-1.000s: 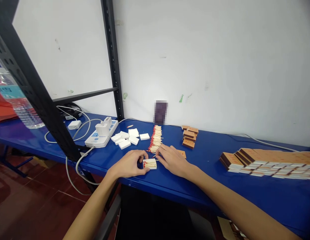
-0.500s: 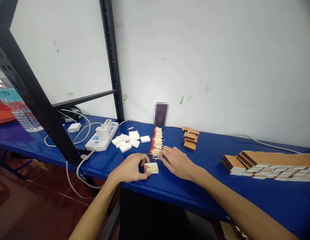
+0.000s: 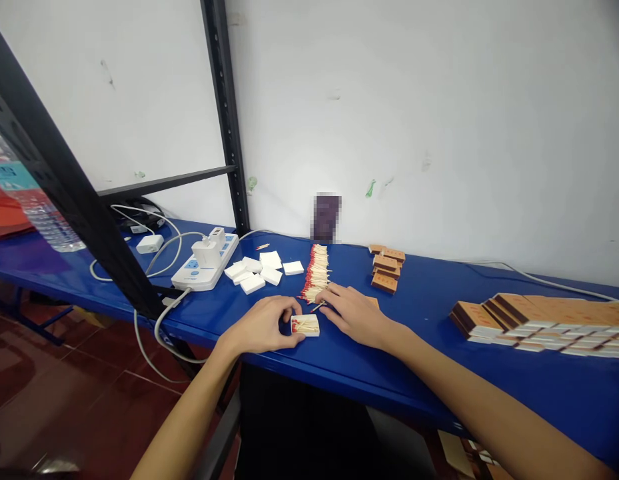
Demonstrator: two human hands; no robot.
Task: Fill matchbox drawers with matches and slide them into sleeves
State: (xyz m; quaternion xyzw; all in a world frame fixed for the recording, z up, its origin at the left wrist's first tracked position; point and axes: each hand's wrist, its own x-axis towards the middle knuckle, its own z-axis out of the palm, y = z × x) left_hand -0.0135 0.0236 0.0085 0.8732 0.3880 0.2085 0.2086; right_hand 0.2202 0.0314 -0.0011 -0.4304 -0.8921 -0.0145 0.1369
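Observation:
My left hand (image 3: 269,325) is closed around a small white matchbox tray (image 3: 313,333), thumb at the near side and fingers at the far side. Red-headed matches (image 3: 305,325) lie in the tray. Just beyond it, a long pile of matches (image 3: 319,267) stretches toward the wall, red heads to the left. My right hand (image 3: 353,315) is at the near end of this pile with its fingertips pinched together. A match (image 3: 318,307) pokes out from those fingertips. Partly hidden behind the right hand is an orange-brown matchbox piece (image 3: 374,302).
White trays (image 3: 252,283) lie in a loose group at left, beside a power strip (image 3: 196,278) with cables. Orange-brown matchbox sleeves (image 3: 386,264) are heaped behind my right hand. Rows of matchboxes (image 3: 534,313) fill the right side. A black metal post (image 3: 224,113) rises at the back left.
The view has shifted slightly. My right fingertips stay at the near end of the pile, now with a match showing at them. My left hand keeps its hold on the tray.

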